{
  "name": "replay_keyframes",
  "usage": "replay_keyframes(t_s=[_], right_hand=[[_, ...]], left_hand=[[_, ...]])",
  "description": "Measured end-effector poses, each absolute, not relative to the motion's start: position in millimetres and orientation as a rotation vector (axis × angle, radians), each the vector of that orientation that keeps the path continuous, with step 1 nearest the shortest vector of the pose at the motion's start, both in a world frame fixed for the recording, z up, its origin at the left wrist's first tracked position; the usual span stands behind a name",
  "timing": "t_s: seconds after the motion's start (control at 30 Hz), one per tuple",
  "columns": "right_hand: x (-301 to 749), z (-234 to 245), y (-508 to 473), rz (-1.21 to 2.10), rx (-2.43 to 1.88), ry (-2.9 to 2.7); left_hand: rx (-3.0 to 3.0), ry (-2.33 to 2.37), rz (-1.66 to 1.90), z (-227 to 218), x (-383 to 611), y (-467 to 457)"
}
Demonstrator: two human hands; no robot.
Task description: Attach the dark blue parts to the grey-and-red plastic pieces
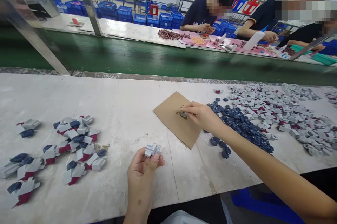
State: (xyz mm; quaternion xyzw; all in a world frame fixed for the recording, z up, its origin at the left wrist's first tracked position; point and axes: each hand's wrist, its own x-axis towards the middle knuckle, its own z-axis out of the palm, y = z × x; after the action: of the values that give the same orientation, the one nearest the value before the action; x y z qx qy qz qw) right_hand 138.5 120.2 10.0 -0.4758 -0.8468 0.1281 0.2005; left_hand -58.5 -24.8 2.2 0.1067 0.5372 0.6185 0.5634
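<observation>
My left hand (143,169) is closed round a small light-grey plastic part (152,149), held up over the near edge of the white table (121,108). My right hand (201,115) reaches out over a brown cardboard piece (175,118); its fingertips pinch a small dark round object (183,113) that rests on the card. Just right of that hand lies a heap of dark blue parts (240,125). Beyond it spreads a wide scatter of grey and red parts (279,111).
Several assembled grey, red and blue pieces (76,143) lie in a group at the left of the table. A green conveyor belt (147,57) runs behind it. Three people sit at the far bench (126,29) with pink mats and blue crates behind.
</observation>
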Motion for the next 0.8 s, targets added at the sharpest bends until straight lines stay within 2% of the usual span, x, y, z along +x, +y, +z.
replay_keyframes(t_s=[0.2,0.33,0.5,0.8], right_hand=[[135,24,112,0.367,-1.383,-2.23],[120,65,83,0.761,-1.435,-1.914],[100,100,43,1.165,-1.278,-1.864],[95,107,29,1.137,-1.247,-2.054]], left_hand=[[0.246,1.238,1.453,9,-56,-26],[0.256,1.179,1.448,18,-49,-27],[0.28,1.092,1.421,30,-39,-30],[0.304,1.065,1.44,34,-32,-35]])
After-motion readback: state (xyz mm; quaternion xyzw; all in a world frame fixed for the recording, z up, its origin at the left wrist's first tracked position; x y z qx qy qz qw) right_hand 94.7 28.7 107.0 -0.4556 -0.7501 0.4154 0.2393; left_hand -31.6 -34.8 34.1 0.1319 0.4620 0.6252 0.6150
